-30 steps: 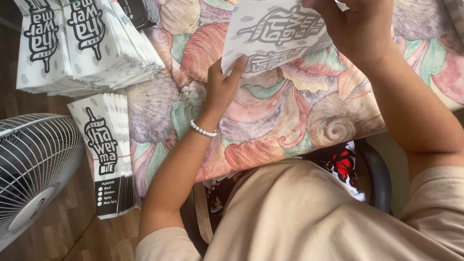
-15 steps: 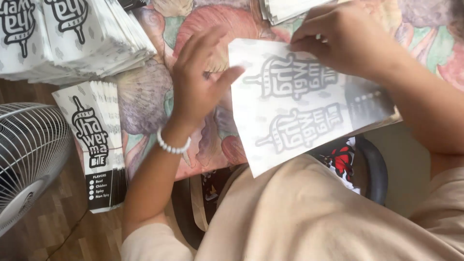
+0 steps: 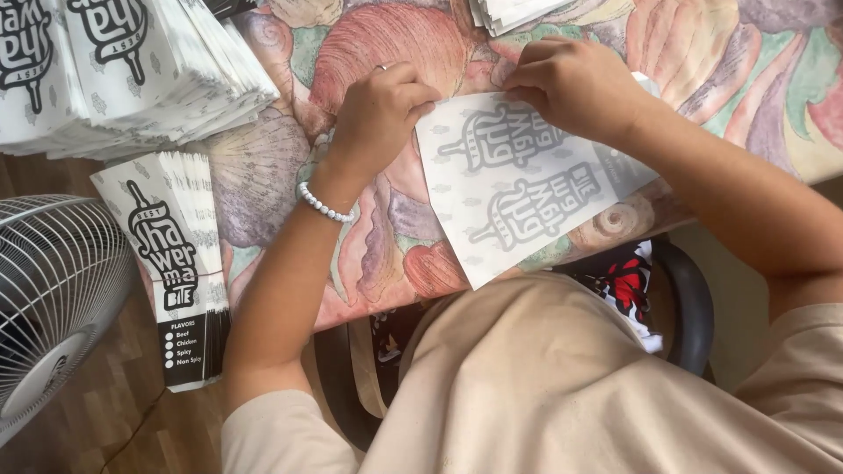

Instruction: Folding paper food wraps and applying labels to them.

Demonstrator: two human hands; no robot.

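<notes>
My left hand (image 3: 382,110) is curled with its fingertips pinching the upper left corner of a flat white paper sheet (image 3: 518,189) printed with pale grey lettering and a skewer drawing; a ring shows on one finger and a white bead bracelet (image 3: 323,207) sits on that wrist. My right hand (image 3: 575,88) is bent over the sheet's top edge, fingers closed down on the paper and pressing it to the counter (image 3: 378,228), so both hands are gripping the same sheet. The sheet lies tilted, its upper part flat on the counter and its lower corner hanging past the near edge, over my lap in a beige shirt (image 3: 544,386). The counter is covered with a cloth painted in large seashells, pink, green and purple. Just beyond my right hand, at the far edge of view, lies a small stack of folded white papers (image 3: 509,12). Well to the left of my left hand, a tall fanned pile of the same printed white sheets (image 3: 132,70) rests on the counter's corner. Below that pile, off the counter, a bundle of printed paper bags (image 3: 176,263) with black lettering stands near a white fan (image 3: 53,298) on the wooden floor (image 3: 149,430). A dark chair rim (image 3: 689,307) curves beside my right arm.
</notes>
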